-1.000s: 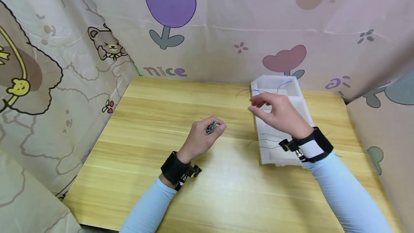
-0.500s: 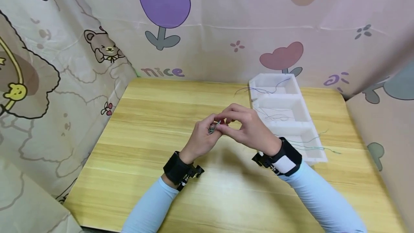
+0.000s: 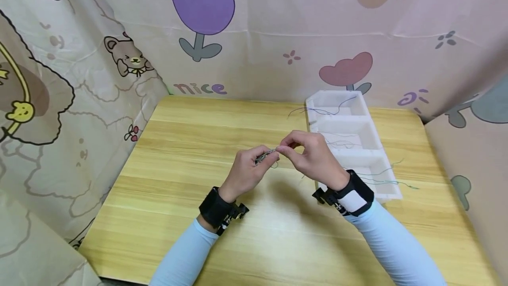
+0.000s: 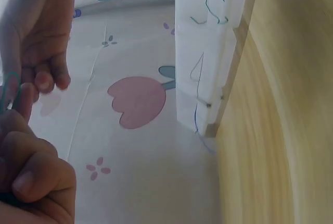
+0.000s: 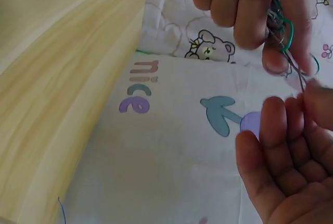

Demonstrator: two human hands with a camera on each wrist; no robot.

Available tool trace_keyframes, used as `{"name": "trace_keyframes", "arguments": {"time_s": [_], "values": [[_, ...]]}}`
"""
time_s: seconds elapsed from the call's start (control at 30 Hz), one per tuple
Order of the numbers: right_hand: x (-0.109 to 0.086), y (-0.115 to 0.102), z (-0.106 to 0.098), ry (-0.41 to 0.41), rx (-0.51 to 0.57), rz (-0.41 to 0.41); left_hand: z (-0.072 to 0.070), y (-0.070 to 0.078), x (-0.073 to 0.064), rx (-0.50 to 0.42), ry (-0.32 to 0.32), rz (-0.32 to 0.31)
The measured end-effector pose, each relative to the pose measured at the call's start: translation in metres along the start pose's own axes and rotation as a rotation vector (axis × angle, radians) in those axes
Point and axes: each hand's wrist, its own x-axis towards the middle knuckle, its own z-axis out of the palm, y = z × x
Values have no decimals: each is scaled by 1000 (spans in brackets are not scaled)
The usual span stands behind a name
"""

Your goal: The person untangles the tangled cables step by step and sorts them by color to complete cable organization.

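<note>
My left hand [image 3: 246, 171] holds a tangled bundle of thin wires [image 5: 281, 28], green and greyish, between curled fingers and thumb. Just to its right, my right hand [image 3: 313, 158] pinches a grey strand from that bundle between thumb and index finger, its other fingers loosely bent. In the right wrist view a green loop sticks out of the bundle near the left thumb. Most of the bundle is hidden inside the left hand. Behind the right hand stands a white three-compartment tray [image 3: 379, 133], partly covered by that hand and wrist.
Blue wires [image 3: 323, 111] lie over the tray's far compartment and its left rim. Pale grey wires [image 3: 343, 144] are in the middle one. Green wires [image 3: 382, 182] cross the near one and overhang its right rim. A printed curtain [image 3: 270, 47] borders the wooden table [image 3: 190, 127].
My right hand has come from above the tray leftward and down to the left hand. It now draws a strand slightly rightward out of the bundle. The left hand stays nearly in place.
</note>
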Motion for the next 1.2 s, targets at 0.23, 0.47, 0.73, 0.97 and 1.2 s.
{"name": "trace_keyframes", "arguments": {"time_s": [0.23, 0.47, 0.73, 0.97, 1.2], "values": [[-7, 2, -5, -39, -212, -40, -6, -18, -1, 127, 26, 22], [-2, -12, 14, -214, -351, -122, 3, -17, 2, 264, 21, 113], [-12, -8, 28, -243, -292, -18, -2, -21, 0, 260, 43, 85], [-27, 9, 8, -266, -315, 6, -12, -27, -7, 261, 116, 116], [-34, 34, -34, -211, -346, 137, -22, -30, -13, 207, 174, 79]]}}
